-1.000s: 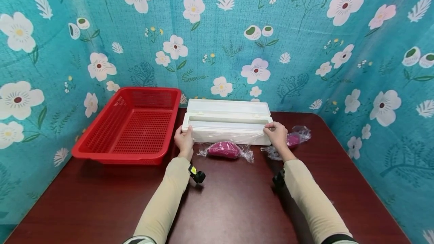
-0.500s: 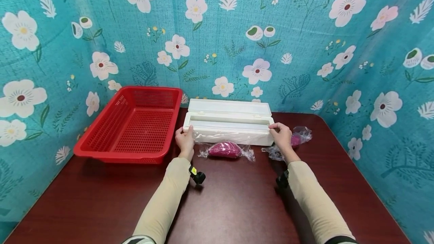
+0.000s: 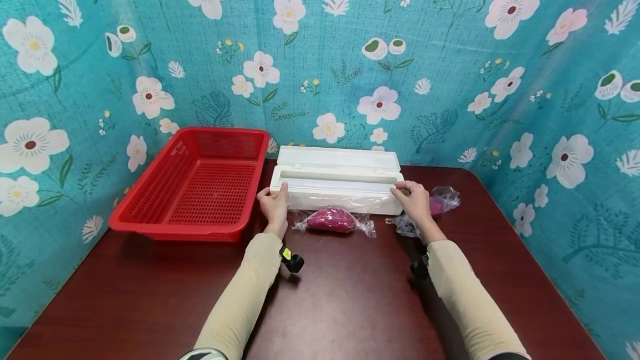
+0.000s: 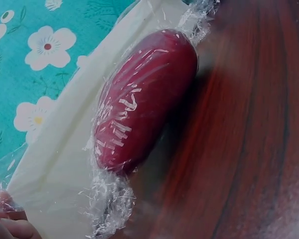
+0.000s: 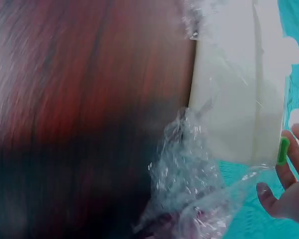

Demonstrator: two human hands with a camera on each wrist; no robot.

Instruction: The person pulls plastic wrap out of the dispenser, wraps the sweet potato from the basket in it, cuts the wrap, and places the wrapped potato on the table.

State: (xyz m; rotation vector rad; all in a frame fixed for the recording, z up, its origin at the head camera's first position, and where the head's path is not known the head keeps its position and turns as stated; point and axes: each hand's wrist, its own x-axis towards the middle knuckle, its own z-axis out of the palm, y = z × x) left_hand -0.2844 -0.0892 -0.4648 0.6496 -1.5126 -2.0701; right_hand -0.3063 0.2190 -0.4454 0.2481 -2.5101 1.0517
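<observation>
A white cling film dispenser (image 3: 345, 201), lid raised, lies in front of me with film hanging down its front. My left hand (image 3: 274, 207) grips its left end; film is drawn across the fingertips (image 4: 7, 200) in the left wrist view. At the right end, my right hand (image 3: 414, 201) has its thumb and finger on a small green slider (image 5: 283, 151) at the dispenser's edge. Before the dispenser lies a dark pink oblong (image 3: 330, 220), wrapped in clear film twisted at both ends. A second wrapped pink oblong (image 3: 436, 205) lies partly hidden behind the right hand.
A red perforated plastic basket (image 3: 242, 221) stands to the left of the dispenser on the dark red-brown table (image 3: 350, 293). A teal floral cloth (image 3: 320, 82) hangs behind the table and along its sides.
The right hand shifted right along the dispenser's edge, then came slightly back left. The left hand stays at the left end, its thumb a little higher. The wrapped oblongs lie still.
</observation>
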